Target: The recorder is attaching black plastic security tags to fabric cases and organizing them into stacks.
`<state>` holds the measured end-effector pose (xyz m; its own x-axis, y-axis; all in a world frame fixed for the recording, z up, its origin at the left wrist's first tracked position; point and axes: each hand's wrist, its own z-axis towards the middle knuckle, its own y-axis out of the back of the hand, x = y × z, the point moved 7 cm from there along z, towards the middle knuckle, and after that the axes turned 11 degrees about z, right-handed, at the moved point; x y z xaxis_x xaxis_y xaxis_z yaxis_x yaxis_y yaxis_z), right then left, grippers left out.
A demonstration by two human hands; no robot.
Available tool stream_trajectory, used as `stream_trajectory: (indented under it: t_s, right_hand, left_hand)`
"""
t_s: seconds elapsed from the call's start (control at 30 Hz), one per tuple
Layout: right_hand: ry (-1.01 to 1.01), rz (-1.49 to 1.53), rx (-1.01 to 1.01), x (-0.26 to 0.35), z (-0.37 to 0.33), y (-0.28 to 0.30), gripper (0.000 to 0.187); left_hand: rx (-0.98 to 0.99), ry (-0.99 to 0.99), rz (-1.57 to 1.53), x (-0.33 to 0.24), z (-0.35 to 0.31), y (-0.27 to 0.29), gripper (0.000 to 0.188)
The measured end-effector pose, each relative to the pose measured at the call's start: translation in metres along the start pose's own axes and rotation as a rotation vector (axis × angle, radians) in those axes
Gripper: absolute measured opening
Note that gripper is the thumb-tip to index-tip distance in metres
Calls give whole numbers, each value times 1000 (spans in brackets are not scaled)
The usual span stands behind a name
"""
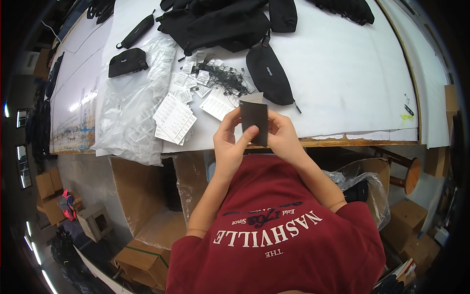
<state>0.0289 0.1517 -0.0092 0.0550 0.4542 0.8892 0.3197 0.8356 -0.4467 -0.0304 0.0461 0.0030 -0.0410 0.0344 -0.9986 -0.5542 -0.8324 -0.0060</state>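
Observation:
Close to the table's front edge, I hold a black tag card (255,117) upright between both hands. My left hand (232,137) is closed on it, its thumb pressed on the card's face. My right hand (283,135) grips the card's right side, with its fingers partly hidden behind. A pale card (252,97) shows behind the black one's top. Just left of my hands lie white printed cards (175,117), and beyond them small white tags and a tangle of black tag strings (223,76). A black zippered pouch (269,73) lies beyond my right hand.
A clear plastic bag of tags (129,117) hangs slightly over the table edge, with a black pouch (128,62) on it. More black pouches (210,27) are heaped at the back. Below stand an open cardboard box (142,201) and a wooden stool (411,175).

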Motion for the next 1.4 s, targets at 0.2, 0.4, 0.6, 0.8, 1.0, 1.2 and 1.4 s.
stream_trajectory:
  t_s: [0.2, 0.4, 0.6, 0.8, 1.0, 1.2, 1.4]
  right_hand:
    - [101, 67, -163, 9, 7, 29, 7]
    - [153, -61, -106, 30, 7, 15, 9]
    - [209, -384, -158, 41, 1, 9, 8]
    - [244, -485, -176, 42, 0, 10, 11]
    - [-172, 15, -16, 15, 4, 30, 14]
    - [-394, 182, 141, -3, -9, 26, 17]
    - [-245, 179, 28, 9, -12, 61, 21]
  left_hand:
    - [-203, 13, 65, -5, 0, 19, 35]
    - [-64, -16, 353, -10, -7, 0, 44]
    - [-6, -55, 498, -16, -8, -5, 45]
    - [-14, -277, 798, -31, -10, -10, 48]
    - [255, 149, 135, -7, -8, -6, 35]
    - [297, 168, 59, 3, -2, -15, 11]
    - [306, -36, 173, 8, 45, -51, 7]
